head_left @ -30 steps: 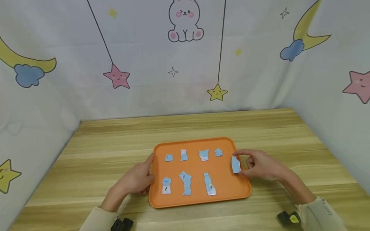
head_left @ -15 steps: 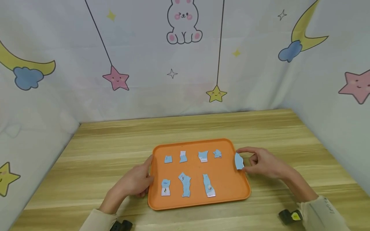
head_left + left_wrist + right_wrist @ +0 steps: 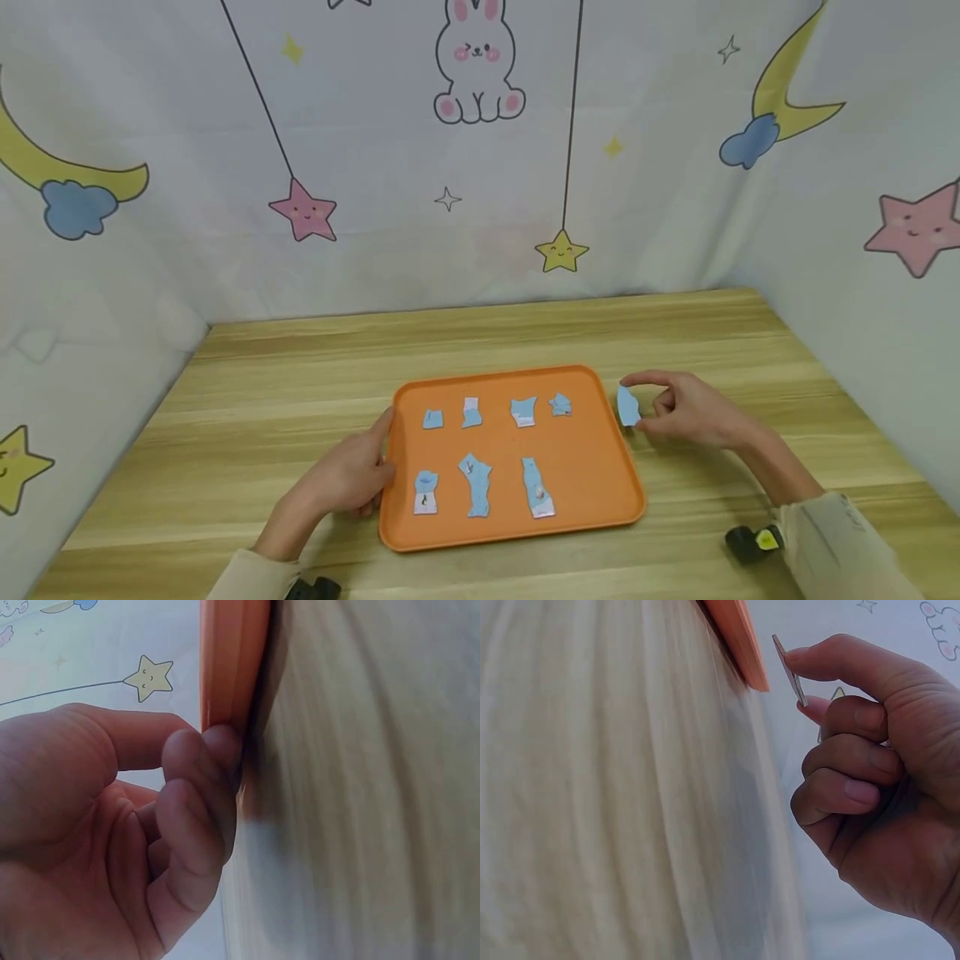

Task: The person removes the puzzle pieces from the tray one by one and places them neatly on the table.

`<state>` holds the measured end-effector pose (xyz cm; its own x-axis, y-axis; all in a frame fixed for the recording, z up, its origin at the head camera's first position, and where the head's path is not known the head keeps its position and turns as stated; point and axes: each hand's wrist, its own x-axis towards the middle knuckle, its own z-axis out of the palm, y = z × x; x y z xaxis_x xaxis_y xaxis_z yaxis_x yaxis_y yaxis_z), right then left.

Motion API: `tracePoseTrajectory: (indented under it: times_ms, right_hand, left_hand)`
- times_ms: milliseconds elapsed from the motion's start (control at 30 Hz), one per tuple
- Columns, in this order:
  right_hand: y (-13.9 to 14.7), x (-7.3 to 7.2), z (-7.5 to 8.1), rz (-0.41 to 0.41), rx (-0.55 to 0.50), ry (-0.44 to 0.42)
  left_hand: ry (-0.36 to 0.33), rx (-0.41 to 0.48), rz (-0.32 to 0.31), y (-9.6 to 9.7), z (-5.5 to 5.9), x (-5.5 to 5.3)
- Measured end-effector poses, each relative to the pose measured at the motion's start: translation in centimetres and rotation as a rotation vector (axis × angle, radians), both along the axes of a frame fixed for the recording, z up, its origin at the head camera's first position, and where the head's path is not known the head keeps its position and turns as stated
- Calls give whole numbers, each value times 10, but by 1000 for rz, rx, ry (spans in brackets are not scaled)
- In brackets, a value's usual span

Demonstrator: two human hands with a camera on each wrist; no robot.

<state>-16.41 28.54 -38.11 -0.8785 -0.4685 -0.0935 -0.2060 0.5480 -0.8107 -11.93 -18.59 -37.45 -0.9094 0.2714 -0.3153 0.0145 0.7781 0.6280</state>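
My right hand (image 3: pixel 693 410) pinches a light blue, irregular puzzle piece (image 3: pixel 628 407) between thumb and index finger, just off the right edge of the orange tray (image 3: pixel 592 467). Edge-on in the right wrist view, the thin puzzle piece (image 3: pixel 790 670) is raised above the table, the other fingers curled beneath. At the tray's left side, my left hand (image 3: pixel 352 471) grips the rim; the left wrist view has its thumb and curled fingers meeting at the tray edge (image 3: pixel 229 667). Several blue and white pieces lie apart on the tray in two rows, among them a long one (image 3: pixel 478 487).
The wood-grain table (image 3: pixel 300 358) extends around the tray on all sides. A white cloth backdrop (image 3: pixel 390 250) with printed stars, moons and a bunny encloses the back and both sides.
My right hand has carried the pinched puzzle piece from over the tray's right rim outward to the right and slightly back. The left hand stays at the tray's left edge.
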Motion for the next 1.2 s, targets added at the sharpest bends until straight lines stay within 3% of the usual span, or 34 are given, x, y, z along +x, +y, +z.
tracePoseTrajectory:
  times_ms: [500,1200]
  right_hand:
    - [4,-25,-9,-1,33,-17]
    - [0,-45,-13,-13,76,-52]
  left_hand:
    - [20,1,2,-10,-4,-2]
    - [19,2,19,-10,-5,-1]
